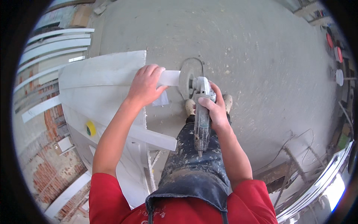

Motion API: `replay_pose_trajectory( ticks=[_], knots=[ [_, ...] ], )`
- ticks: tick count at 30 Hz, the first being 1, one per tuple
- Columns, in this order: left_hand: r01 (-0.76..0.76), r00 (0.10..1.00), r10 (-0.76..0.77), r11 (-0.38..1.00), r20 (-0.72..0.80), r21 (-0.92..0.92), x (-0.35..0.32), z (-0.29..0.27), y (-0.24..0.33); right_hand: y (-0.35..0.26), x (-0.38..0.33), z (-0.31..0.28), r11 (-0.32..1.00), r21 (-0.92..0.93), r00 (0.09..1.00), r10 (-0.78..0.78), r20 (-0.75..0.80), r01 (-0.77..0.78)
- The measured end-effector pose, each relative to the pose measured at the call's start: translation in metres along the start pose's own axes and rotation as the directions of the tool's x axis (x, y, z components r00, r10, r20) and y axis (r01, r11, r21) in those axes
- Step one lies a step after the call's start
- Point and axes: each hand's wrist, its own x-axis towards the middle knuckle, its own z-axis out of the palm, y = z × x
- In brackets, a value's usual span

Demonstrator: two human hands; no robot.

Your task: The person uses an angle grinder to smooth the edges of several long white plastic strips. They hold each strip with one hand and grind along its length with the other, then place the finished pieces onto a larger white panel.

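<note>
The left hand [144,85] covers part of the white strip [169,78]; the grinder [201,112] body hides under the right hand [214,108]. Far-right items too small to tell.

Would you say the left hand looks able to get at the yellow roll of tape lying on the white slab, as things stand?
Probably not at once: the left hand is pressing the narrow white strip against the grinder's disc. The yellow roll of tape lies uncovered on the white slab, beside that forearm, so the way looks free once it lets go.
</note>
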Motion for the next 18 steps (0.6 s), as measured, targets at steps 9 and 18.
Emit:
replay_pose_trajectory(
  ticks=[9,18],
  knots=[
    [-0.001,0.998,0.002,1.0,0.067,-0.018,-0.002,-0.004,-0.01,0.018,0.013,0.008,0.996,0.092,0.992,0.011,0.126,-0.022],
    [-0.032,0.999,0.032,0.999,0.021,-0.045,-0.003,-0.001,-0.009,0.033,0.016,-0.001,1.0,0.0,0.988,-0.019,0.151,0.019]
  ],
)
